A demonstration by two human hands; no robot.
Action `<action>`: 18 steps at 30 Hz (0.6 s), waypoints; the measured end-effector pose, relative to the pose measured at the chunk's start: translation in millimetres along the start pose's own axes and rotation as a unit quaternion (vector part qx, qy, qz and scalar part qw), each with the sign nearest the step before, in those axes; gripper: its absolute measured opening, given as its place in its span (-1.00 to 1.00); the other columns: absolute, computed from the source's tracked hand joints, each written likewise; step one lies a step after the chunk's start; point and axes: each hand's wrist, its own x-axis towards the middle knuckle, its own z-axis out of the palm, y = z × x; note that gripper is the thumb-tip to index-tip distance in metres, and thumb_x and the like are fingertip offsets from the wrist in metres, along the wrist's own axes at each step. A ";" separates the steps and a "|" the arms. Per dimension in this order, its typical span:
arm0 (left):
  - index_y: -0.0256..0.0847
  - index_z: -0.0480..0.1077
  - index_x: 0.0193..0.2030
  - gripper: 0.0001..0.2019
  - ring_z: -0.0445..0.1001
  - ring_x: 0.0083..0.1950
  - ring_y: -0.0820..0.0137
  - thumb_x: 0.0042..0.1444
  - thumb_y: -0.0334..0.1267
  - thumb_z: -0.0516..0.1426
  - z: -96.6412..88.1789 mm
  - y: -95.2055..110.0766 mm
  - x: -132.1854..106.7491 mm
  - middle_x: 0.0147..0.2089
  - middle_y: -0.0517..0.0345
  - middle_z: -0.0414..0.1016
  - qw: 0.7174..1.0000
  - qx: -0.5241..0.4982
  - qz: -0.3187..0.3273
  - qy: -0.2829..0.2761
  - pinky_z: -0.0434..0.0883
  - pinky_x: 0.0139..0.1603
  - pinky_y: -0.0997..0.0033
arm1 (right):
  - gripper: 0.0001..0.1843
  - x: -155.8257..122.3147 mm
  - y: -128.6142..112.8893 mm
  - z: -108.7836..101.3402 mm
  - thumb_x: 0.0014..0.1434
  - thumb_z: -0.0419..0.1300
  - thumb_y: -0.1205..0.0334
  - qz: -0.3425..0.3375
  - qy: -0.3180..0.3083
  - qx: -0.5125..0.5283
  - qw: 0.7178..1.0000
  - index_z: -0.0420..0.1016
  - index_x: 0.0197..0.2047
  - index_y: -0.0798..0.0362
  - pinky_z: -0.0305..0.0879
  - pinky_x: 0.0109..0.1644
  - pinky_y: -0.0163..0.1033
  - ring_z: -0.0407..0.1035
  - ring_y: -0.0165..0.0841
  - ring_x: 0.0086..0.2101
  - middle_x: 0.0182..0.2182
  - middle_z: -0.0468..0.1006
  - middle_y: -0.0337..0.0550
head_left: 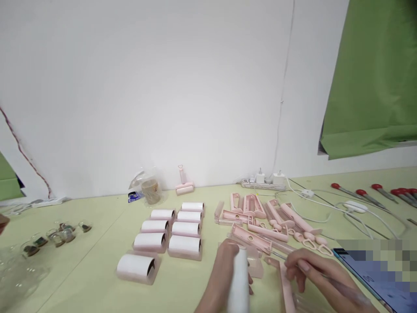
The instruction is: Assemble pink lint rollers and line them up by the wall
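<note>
left hand (221, 274) wrapped round a white roll (240, 278), near centre; right hand (316, 274) pinches a thin metal-shafted tool (345, 289), tip end by a pink frame (250, 238), contact unclear. risk (judged): tip could skid into the crowded pink parts (269, 232), or the right hand could nudge the phone (365, 274), near right. open room: bare tabletop (182, 295) left of the held roll, up to 8 cased rolls (184, 229). wall (195, 108) bounds the far edge.

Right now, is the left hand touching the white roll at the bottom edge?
Touching. Head view: left hand curls around the white roll, showing on both sides of it.
</note>
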 end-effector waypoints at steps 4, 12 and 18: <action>-0.20 0.14 -0.29 -0.71 0.30 -0.66 0.47 -0.06 -0.03 -0.08 -10.4 11.9 -2.4 -0.54 0.23 0.31 0.999 0.015 -0.049 -0.004 0.29 -0.67 0.47 | -0.67 17.4 -18.1 12.7 0.20 -0.06 0.05 0.035 -0.098 0.187 0.977 0.37 -0.44 0.03 0.27 -0.55 -0.35 0.36 -0.43 -0.63 -0.57 0.48 -0.22; -0.15 0.23 -0.25 -0.48 0.36 -0.61 0.33 -0.12 0.27 -0.06 -23.1 28.1 -4.2 -0.53 0.17 0.35 0.962 0.268 -0.043 0.023 0.30 -0.63 0.35 | -0.66 33.3 -11.4 23.8 0.17 -0.04 0.02 0.046 -0.097 0.210 0.972 0.36 -0.45 0.06 0.25 -0.58 -0.35 0.34 -0.44 -0.66 -0.62 0.48 -0.22; -0.25 0.29 -0.40 -0.53 0.41 -0.19 -0.09 -0.20 0.18 0.06 -16.1 50.4 -1.2 -0.27 -0.28 0.46 0.792 0.601 0.022 0.111 0.28 -0.28 0.12 | -0.62 39.4 -8.4 5.5 0.15 -0.10 -0.11 0.073 -0.013 0.192 0.979 0.29 -0.36 0.02 0.15 -0.69 -0.33 0.23 -0.43 -0.79 -0.76 0.37 -0.33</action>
